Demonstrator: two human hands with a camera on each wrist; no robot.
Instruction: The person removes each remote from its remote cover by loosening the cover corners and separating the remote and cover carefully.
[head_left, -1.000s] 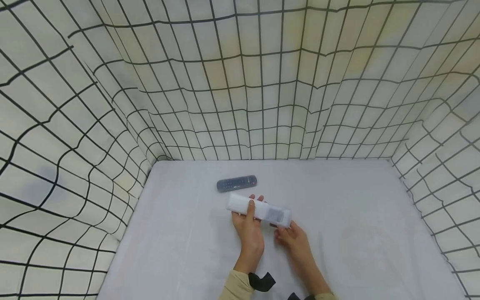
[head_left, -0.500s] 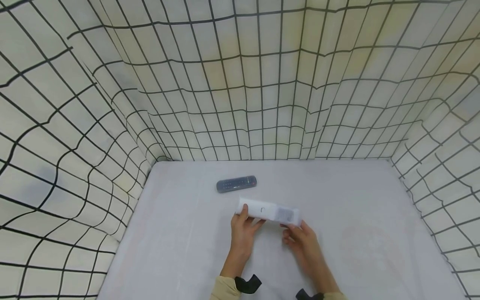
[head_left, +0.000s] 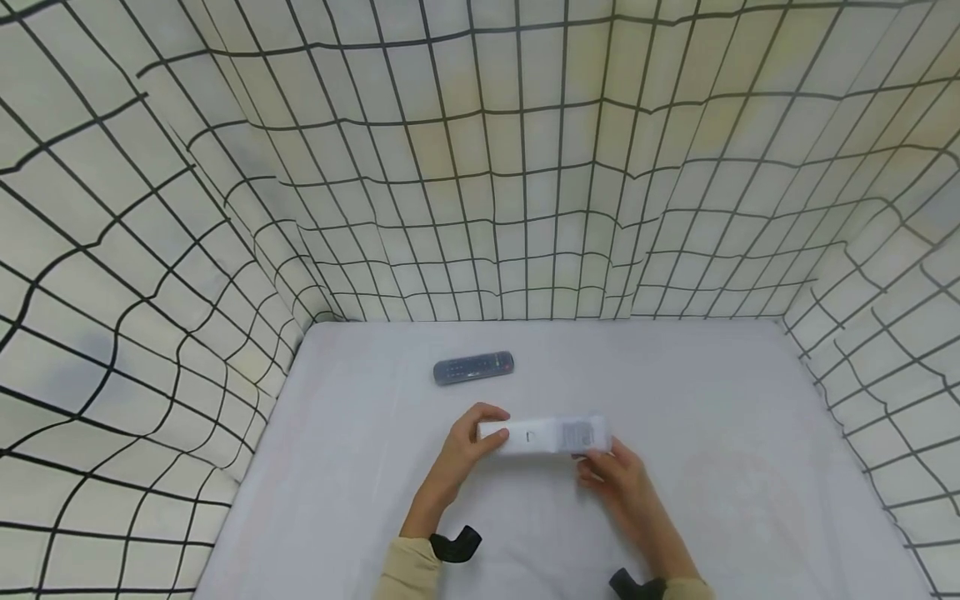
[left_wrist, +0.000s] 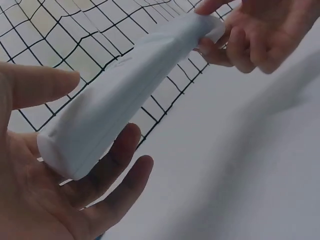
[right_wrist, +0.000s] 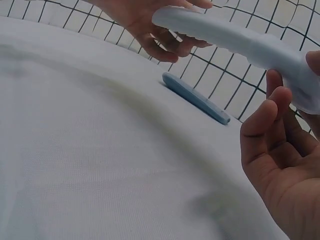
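A white remote control point(head_left: 536, 436) is held above the table, its back with a grey label facing up. Small bumps like buttons show along its underside in the right wrist view. My left hand point(head_left: 461, 446) is around its left end; in the left wrist view the fingers point(left_wrist: 120, 185) curl loosely beneath it and the thumb point(left_wrist: 50, 85) lies just above, contact unclear. My right hand point(head_left: 618, 475) pinches the labelled right end between thumb and fingers. Farther back a dark remote control point(head_left: 473, 367) lies on the table, touched by neither hand.
The table point(head_left: 360, 467) has a white cover. A white cloth wall with a black grid point(head_left: 525, 208) rises behind it and on both sides. Black bands point(head_left: 456, 545) sit at both wrists.
The white remote control has moved right and levelled out. My left hand has shifted from beneath its middle to its left end. My right hand stays at the right end; the dark remote control has not moved.
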